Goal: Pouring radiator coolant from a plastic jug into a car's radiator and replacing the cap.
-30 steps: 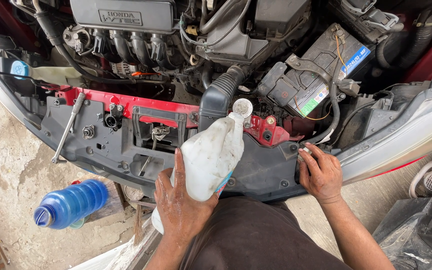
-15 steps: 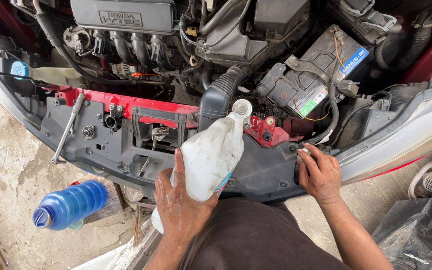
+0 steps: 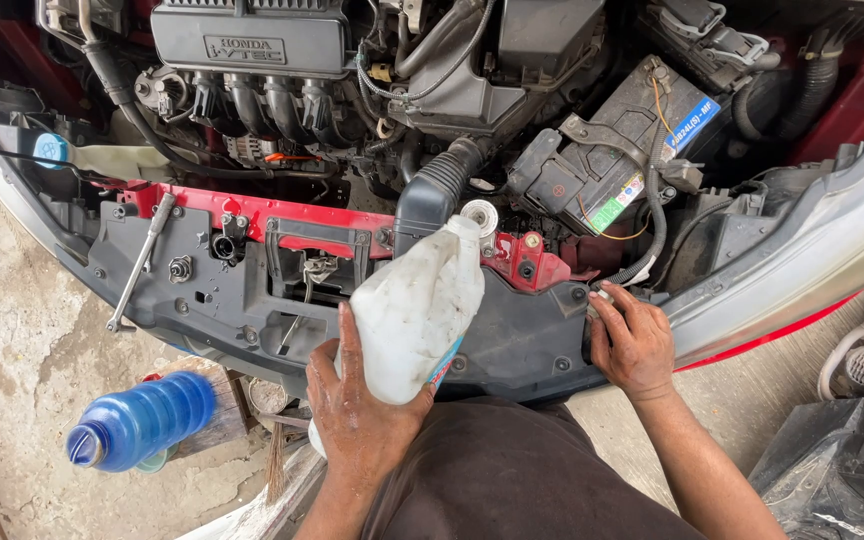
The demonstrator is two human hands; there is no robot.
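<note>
Head view: left hand (image 3: 364,420) grips tilted translucent white plastic jug (image 3: 415,308), its neck meeting the white round filler opening (image 3: 477,215) behind the red metal crossbar (image 3: 252,212), pouring apparently underway, unfinished; right hand (image 3: 632,340) rests fingers spread on black plastic front panel (image 3: 522,335).

Concrete floor (image 3: 12,400) — blue bottle (image 3: 142,420)

left hand (image 3: 362,415) tipping white jug (image 3: 417,305), right hand (image 3: 634,340) on front panel (image 3: 522,340)
</note>
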